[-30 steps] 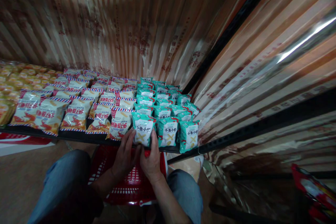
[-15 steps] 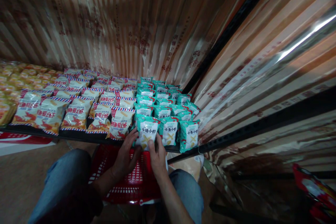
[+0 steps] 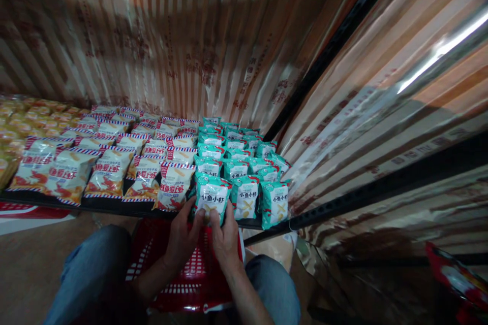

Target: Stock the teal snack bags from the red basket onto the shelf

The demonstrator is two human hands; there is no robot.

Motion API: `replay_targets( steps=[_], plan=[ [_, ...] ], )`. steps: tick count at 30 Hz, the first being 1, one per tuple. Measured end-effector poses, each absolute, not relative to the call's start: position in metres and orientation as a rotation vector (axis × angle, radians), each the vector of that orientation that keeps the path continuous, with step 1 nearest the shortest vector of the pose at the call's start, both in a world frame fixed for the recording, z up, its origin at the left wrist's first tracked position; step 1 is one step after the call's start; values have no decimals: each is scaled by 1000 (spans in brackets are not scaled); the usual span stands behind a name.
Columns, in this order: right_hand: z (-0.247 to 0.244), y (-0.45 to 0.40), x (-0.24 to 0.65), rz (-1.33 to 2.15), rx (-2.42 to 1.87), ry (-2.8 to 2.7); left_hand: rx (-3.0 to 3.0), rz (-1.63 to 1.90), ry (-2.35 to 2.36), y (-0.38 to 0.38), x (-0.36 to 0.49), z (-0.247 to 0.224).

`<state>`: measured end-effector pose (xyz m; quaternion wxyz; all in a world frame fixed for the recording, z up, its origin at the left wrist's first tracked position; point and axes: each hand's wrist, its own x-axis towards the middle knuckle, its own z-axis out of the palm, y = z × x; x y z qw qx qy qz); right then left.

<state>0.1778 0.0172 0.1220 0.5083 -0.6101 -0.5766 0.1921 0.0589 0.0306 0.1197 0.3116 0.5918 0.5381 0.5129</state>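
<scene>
A teal-and-white snack bag [image 3: 212,195] stands at the front of the left teal row, its printed face toward me. My left hand [image 3: 185,231] grips its lower left side, thumb on the front. On the lower right side, my right hand [image 3: 224,233] holds the same bag, thumb across the front and fingers along the edge. Right beside it stand two more front teal bags, a middle one [image 3: 245,198] and an end one [image 3: 275,204]. Several rows of like bags reach back behind them. Left of my hands is a white-and-red snack bag [image 3: 175,186].
Below my hands, a red plastic basket [image 3: 183,289] sits between my knees. The black shelf edge [image 3: 107,205] runs across in front. Yellow packs [image 3: 34,122] fill the far left. A black post [image 3: 324,61] and striped sheeting [image 3: 152,25] bound the shelf. Red packaging [image 3: 457,279] lies lower right.
Both hands have shifted on the held bag; my left thumb now presses its front, and the bag sits straighter. The view has tilted slightly, lowering the shelf in the picture.
</scene>
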Motion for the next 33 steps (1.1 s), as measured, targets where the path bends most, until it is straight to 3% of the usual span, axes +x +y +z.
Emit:
replay_targets(
  steps=[6,13,22,29,33],
  plan=[
    [112,17,171,-44,-1397,-1587,1748,1349,1481,37,60,113],
    [103,34,171,-35,-1483,-1647,2192,1492,1459,31,67,102],
    [105,35,168,-103,-1514,-1692,2817,1284,1390,36,56,114],
    [123,3,187,-246,-1447,-1837,2923,1318,1343,42,59,113],
    [140,1,219,-344,-1554,-1621,2918,1321,1241,42,58,117]
  ],
)
